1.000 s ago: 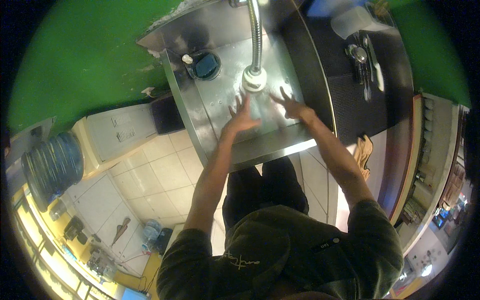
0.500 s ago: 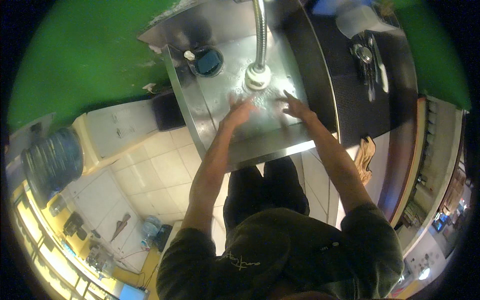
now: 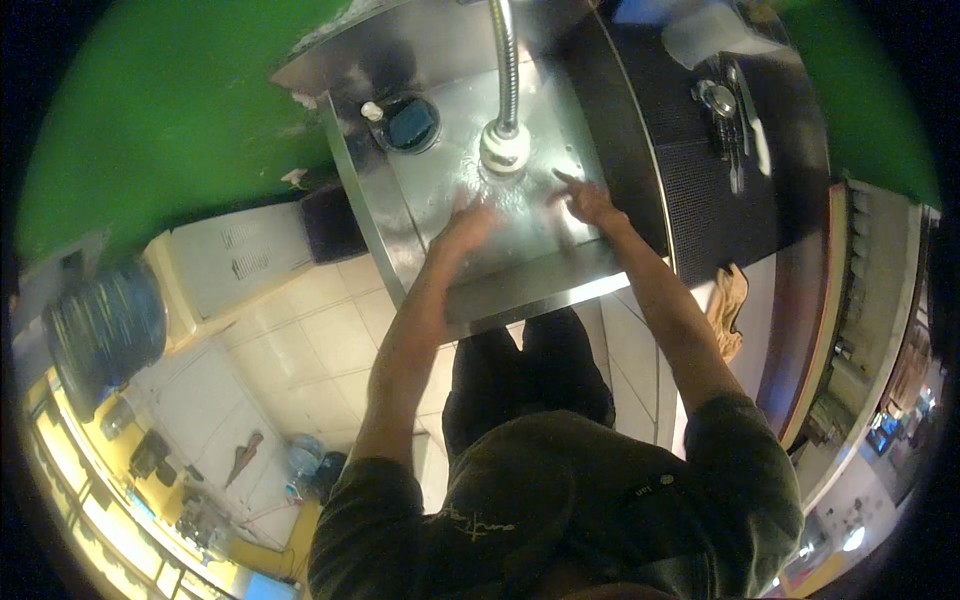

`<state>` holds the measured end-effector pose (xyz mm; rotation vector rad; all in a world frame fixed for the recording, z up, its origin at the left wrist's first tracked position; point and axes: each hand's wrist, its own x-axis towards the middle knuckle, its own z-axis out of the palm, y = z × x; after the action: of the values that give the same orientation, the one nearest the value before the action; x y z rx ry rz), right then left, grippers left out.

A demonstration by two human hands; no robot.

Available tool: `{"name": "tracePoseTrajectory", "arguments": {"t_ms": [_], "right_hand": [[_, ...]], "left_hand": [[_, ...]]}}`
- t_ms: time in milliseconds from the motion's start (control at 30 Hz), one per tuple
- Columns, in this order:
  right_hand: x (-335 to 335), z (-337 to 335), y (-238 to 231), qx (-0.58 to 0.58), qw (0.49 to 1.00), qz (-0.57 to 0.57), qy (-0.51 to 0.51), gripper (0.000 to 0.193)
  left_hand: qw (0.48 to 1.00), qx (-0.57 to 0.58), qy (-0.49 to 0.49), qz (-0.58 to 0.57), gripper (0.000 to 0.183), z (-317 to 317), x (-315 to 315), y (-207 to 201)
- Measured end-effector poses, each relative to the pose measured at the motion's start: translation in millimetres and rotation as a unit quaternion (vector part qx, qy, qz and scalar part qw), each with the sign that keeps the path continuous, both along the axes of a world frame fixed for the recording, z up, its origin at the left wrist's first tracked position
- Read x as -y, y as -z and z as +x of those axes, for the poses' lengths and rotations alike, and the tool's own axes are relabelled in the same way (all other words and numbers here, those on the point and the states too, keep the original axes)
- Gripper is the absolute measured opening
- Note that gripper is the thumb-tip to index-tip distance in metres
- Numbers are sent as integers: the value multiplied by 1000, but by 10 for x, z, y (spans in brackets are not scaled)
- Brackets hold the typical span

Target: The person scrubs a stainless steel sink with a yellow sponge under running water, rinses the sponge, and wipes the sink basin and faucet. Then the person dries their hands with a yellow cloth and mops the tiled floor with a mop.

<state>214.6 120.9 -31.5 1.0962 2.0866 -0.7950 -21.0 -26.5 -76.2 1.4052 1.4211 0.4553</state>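
Both my hands are inside a stainless steel sink (image 3: 420, 185), under a faucet with a flexible metal hose (image 3: 507, 85) and a white head (image 3: 504, 148). Water splashes on the basin floor below that head. My left hand (image 3: 468, 222) is left of the stream, its fingers smeared by motion. To the right, my right hand (image 3: 590, 200) has its fingers apart, with nothing seen in it. A round dark bowl (image 3: 432, 140) with a blue sponge (image 3: 411, 124) lies in the sink's far left corner, beside a small white lump (image 3: 372, 111).
On the right, a black mesh mat (image 3: 700, 200) bears spoons (image 3: 718, 98), a white-handled knife (image 3: 760, 145) and a translucent container (image 3: 705, 40). A tan cloth (image 3: 728, 310) hangs near the counter's front. At left stand a white dispenser (image 3: 240, 250) and a large blue water jug (image 3: 105, 325).
My left hand has shifted slightly left and toward me, its fingers blurred in both frames. My right hand stays spread at nearly the same place. The whole view has shifted a little.
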Motion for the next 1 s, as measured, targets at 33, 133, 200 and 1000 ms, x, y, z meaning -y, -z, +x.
{"name": "tracePoseTrajectory", "arguments": {"t_ms": [33,133,200,1000], "right_hand": [[47,128,-176,-190,982,-9,8,38],[-30,487,-1232,-410,897,-135,98,39],[-5,671,-1748,-445,813,-291,237,42],[1905,3272,-829,200,653,564,465,33]], "left_hand": [[998,-26,-41,49,54,-67,93,-187],[979,184,-90,-16,60,-514,494,-1136],[902,423,-58,-60,60,-641,634,-1525],[966,214,-138,-30,47,-192,397,-1424]]}}
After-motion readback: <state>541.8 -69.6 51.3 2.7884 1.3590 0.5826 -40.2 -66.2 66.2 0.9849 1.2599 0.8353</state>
